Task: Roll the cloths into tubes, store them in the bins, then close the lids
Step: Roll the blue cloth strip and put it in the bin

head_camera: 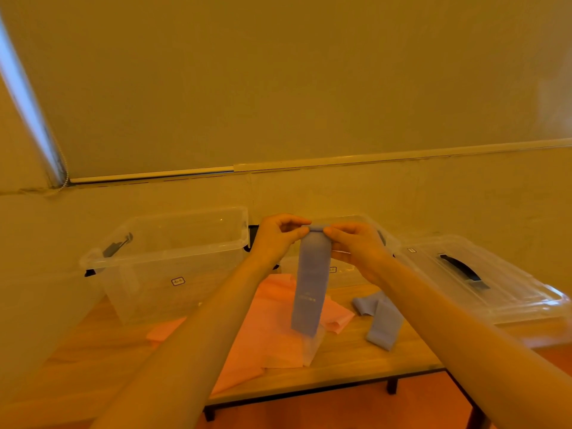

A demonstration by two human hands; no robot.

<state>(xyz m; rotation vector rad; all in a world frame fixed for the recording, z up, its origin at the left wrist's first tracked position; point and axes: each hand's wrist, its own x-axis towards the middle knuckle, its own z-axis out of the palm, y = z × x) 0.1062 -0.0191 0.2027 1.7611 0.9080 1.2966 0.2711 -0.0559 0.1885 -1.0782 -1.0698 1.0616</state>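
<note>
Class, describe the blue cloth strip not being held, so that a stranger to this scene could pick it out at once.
Start at the wooden table and look right of the pink cloth, below the clear plastic lid with a dark handle. There a loose blue cloth strip lies crumpled on the wood. Unlike the other blue strip, no hand holds it.

Second bin (368, 243) mostly hidden behind both hands, pink cloth (272, 329) partly covered by forearm, tiny label on blue strip (309, 286) unreadable.
</note>
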